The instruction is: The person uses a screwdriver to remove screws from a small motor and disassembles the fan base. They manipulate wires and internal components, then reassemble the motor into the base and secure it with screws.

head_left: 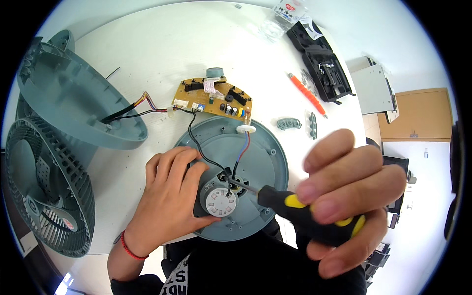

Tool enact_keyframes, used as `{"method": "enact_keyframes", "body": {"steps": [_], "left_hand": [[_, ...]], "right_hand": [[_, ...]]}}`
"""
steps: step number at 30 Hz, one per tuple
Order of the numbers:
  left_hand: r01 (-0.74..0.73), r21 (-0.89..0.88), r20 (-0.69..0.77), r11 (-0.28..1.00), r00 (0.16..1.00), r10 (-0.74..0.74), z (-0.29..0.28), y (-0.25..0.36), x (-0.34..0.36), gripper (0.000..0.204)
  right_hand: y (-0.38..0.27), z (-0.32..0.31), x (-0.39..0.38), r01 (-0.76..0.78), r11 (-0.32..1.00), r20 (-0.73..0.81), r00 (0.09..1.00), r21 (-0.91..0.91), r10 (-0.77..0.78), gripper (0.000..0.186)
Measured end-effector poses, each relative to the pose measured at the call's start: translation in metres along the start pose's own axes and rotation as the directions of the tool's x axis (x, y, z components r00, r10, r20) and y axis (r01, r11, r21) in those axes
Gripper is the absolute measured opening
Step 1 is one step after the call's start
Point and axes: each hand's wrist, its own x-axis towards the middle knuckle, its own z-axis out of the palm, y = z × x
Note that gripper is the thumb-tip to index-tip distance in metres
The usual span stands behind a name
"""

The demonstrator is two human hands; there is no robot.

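Note:
In my right hand [354, 196] is a black and yellow screwdriver [314, 219], its fingers wrapped round the handle. The shaft points left, and its tip reaches the middle of a round grey-green fan base [265, 162], beside a small round motor [221, 202]. My left hand [172, 189] lies over the base's left side, thumb below the motor and fingers above it, steadying them. Whether the tip sits in a screw is too small to tell. Black, blue and red wires run from the base to a tan circuit board [216, 101] behind it.
At left stand a grey-green fan housing [83, 98] and a round fan grille [54, 191], wired to the board. Farther right lie an orange screwdriver [307, 95], an open black tool case [327, 69], small button pieces [289, 123] and a clear plastic bag [278, 24].

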Motion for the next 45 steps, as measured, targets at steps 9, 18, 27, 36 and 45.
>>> {"method": "enact_keyframes", "body": {"steps": [9, 18, 27, 36, 45], "left_hand": [[0.024, -0.005, 0.003, 1.0, 1.0, -0.024, -0.001, 0.005, 0.002, 0.081], [0.021, -0.029, -0.027, 0.999, 0.999, -0.022, 0.002, 0.006, 0.0, 0.083], [-0.013, 0.049, -0.061, 0.999, 0.998, 0.016, 0.004, 0.012, -0.003, 0.088], [-0.033, 0.116, -0.09, 0.993, 0.995, 0.044, 0.009, 0.012, -0.007, 0.089], [-0.067, 0.166, -0.102, 0.984, 0.991, 0.085, 0.014, 0.016, -0.008, 0.085]], "right_hand": [[0.014, -0.031, 0.008, -0.166, 0.894, 0.256, 0.965, 0.416, 0.061, 0.035], [0.014, -0.02, 0.011, -0.04, 0.985, 0.174, 0.985, 0.167, 0.01, 0.046], [0.038, -0.017, 0.019, 0.051, 0.985, 0.153, 0.985, 0.163, -0.076, 0.063], [0.014, -0.019, 0.018, 0.004, 1.0, 0.161, 0.987, -0.003, -0.004, 0.05], [-0.007, -0.016, 0.009, -0.087, 0.986, 0.085, 0.991, -0.142, 0.1, 0.046]]}}
